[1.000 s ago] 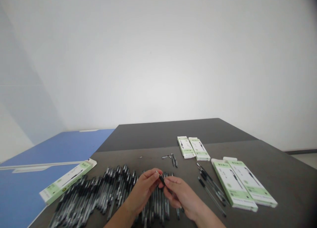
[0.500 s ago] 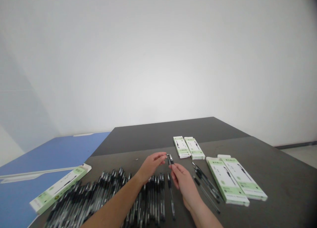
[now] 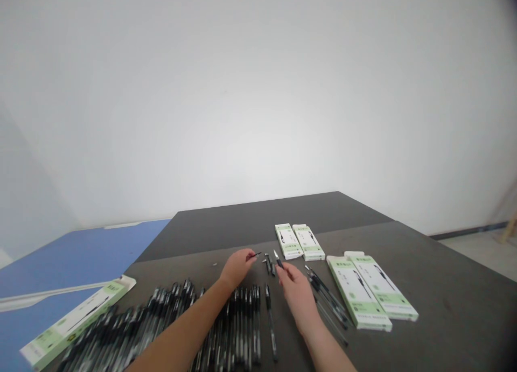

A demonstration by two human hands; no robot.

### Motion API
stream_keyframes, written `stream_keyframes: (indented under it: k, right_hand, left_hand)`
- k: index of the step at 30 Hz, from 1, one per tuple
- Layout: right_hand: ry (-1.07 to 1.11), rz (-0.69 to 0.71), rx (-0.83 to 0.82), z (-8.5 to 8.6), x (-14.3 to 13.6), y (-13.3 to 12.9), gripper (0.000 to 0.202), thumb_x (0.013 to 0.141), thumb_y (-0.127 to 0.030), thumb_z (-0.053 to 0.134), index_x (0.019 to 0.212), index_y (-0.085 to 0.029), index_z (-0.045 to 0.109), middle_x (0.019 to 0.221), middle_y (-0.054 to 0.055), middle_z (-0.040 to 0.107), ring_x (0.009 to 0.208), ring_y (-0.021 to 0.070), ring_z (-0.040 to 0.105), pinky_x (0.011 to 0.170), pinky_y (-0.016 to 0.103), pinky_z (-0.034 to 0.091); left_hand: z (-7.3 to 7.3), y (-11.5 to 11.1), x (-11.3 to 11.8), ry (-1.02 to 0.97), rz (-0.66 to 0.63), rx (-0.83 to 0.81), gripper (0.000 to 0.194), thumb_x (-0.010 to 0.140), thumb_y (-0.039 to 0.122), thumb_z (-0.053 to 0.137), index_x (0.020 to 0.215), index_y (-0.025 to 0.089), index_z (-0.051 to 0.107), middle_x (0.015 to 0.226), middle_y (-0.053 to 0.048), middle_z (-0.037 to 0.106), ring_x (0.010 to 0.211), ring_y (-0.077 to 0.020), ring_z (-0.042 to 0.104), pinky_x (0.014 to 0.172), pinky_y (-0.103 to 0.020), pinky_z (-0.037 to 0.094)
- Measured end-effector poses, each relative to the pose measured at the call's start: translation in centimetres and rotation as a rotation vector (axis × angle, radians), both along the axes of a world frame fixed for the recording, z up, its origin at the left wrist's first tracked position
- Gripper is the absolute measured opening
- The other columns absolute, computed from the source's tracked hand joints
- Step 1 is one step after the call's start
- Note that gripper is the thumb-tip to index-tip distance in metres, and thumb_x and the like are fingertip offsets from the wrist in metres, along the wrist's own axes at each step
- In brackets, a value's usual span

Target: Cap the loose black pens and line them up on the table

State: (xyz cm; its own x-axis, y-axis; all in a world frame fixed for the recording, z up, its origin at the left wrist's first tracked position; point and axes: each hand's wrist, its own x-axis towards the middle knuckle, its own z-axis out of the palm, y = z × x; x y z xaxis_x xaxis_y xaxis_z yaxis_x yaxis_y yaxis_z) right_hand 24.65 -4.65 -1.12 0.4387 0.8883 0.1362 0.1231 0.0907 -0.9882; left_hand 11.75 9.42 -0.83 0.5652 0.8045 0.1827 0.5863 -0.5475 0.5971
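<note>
My left hand (image 3: 237, 268) pinches a small dark pen cap (image 3: 256, 254), its end poking out past the fingertips. Beside it, my right hand (image 3: 294, 286) is closed round a gel pen (image 3: 278, 260), whose bare silver tip points up and away. Between the hands, a few small dark caps (image 3: 269, 266) lie on the table. A single capped pen (image 3: 271, 321) rests below them. Many clear-barrelled pens with dark ends (image 3: 242, 326) lie in rows under and beside my left forearm. Right of my right hand is a loose bunch of pens (image 3: 328, 296).
Two white-and-green pen boxes (image 3: 299, 241) lie behind the hands. Two larger-looking ones (image 3: 371, 291) are at the right, and another box (image 3: 76, 323) lies at the left edge. The dark table (image 3: 436, 286) adjoins a blue surface (image 3: 117, 248).
My left hand has drawn left, away from the pen, with the cap in its fingers. The pen's tip now shows bare. The whole view has shifted slightly.
</note>
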Motion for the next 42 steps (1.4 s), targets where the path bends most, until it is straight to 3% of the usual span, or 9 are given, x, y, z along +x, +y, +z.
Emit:
stream_keyframes:
  k: [3,6,10,14,22,32,35,38,42]
  right_hand:
    - [-0.357,-0.05,-0.028,0.4,-0.2,-0.4,0.032,0.083,-0.043,0.044,0.084,-0.019,0.065,0.076,0.005,0.065,0.073,0.0201,0.057,0.065,0.028,0.039]
    - [-0.59,-0.026,-0.009,0.8,-0.7,-0.9,0.029,0.086,-0.034,0.04,0.091,-0.021,0.066,0.088,0.007,0.067,0.084,0.021,0.059,0.072,0.028,0.038]
    - [-0.757,0.051,0.008,1.3,-1.4,-1.4,0.025,0.086,-0.029,0.042,0.087,-0.023,0.066,0.083,0.005,0.066,0.08,0.0187,0.059,0.069,0.026,0.037]
    - [-0.853,0.109,-0.012,1.5,-1.7,-1.6,0.025,0.087,-0.029,0.042,0.081,-0.023,0.065,0.078,0.003,0.065,0.076,0.0168,0.059,0.067,0.024,0.036]
    - [-0.946,0.188,-0.01,1.2,-1.8,-1.5,0.022,0.086,-0.027,0.046,0.075,-0.023,0.065,0.074,0.001,0.062,0.073,0.0149,0.057,0.063,0.023,0.033]
    - [-0.703,0.273,0.052,0.1,-2.4,-0.8,0.026,0.086,-0.027,0.043,0.078,-0.019,0.066,0.075,0.002,0.063,0.073,0.0145,0.056,0.066,0.023,0.037]
    - [-0.668,0.245,0.033,0.0,-2.2,-0.5,0.026,0.085,-0.028,0.043,0.079,-0.019,0.067,0.077,0.004,0.064,0.075,0.0164,0.058,0.069,0.025,0.039]
    - [-0.597,0.144,0.003,-0.3,-1.4,-0.3,0.027,0.085,-0.027,0.041,0.09,-0.017,0.066,0.088,0.007,0.066,0.085,0.0188,0.059,0.076,0.027,0.041]
    - [-0.59,0.041,-0.067,-1.2,-0.1,-1.9,0.034,0.084,-0.021,0.036,0.109,-0.015,0.059,0.101,0.011,0.065,0.093,0.0208,0.059,0.08,0.031,0.042]
  left_hand:
    - [1.1,-1.6,-1.8,-0.072,-0.018,-0.022,0.024,0.078,0.034,0.05,0.092,0.019,0.062,0.09,-0.006,0.067,0.085,-0.0189,0.06,0.078,-0.027,0.044]
    - [1.9,-3.8,-3.9,-0.203,-0.035,-0.09,0.026,0.078,0.038,0.051,0.093,0.019,0.061,0.088,-0.004,0.067,0.081,-0.0185,0.06,0.075,-0.026,0.045]
    - [2.3,-6.1,-5.6,-0.341,-0.011,-0.204,0.024,0.073,0.038,0.058,0.087,0.02,0.063,0.082,-0.003,0.067,0.079,-0.0197,0.06,0.075,-0.029,0.045]
    - [2.5,-6.7,-6.0,-0.344,0.006,-0.203,0.023,0.072,0.036,0.058,0.087,0.02,0.064,0.085,-0.003,0.067,0.081,-0.0197,0.059,0.077,-0.029,0.044]
    - [3.8,-7.3,-5.8,-0.232,-0.133,-0.125,0.015,0.072,0.03,0.06,0.081,0.022,0.069,0.082,-0.003,0.068,0.08,-0.0188,0.059,0.076,-0.027,0.043]
    - [4.2,-7.4,-6.0,-0.189,-0.169,-0.143,0.021,0.075,0.034,0.057,0.087,0.023,0.07,0.084,-0.003,0.069,0.079,-0.0188,0.061,0.074,-0.026,0.044]
    - [3.6,-7.4,-5.8,-0.235,-0.167,-0.179,0.031,0.075,0.033,0.057,0.103,0.024,0.065,0.096,-0.003,0.068,0.084,-0.0186,0.06,0.079,-0.027,0.044]
    - [2.2,-7.7,-5.9,-0.324,-0.081,-0.141,0.041,0.076,0.029,0.055,0.117,0.024,0.055,0.105,-0.004,0.066,0.087,-0.0178,0.06,0.083,-0.029,0.044]
    - [0.4,-8.9,-6.5,-0.376,0.053,0.008,0.029,0.081,0.028,0.049,0.108,0.024,0.061,0.102,-0.005,0.066,0.092,-0.0192,0.059,0.088,-0.031,0.042]
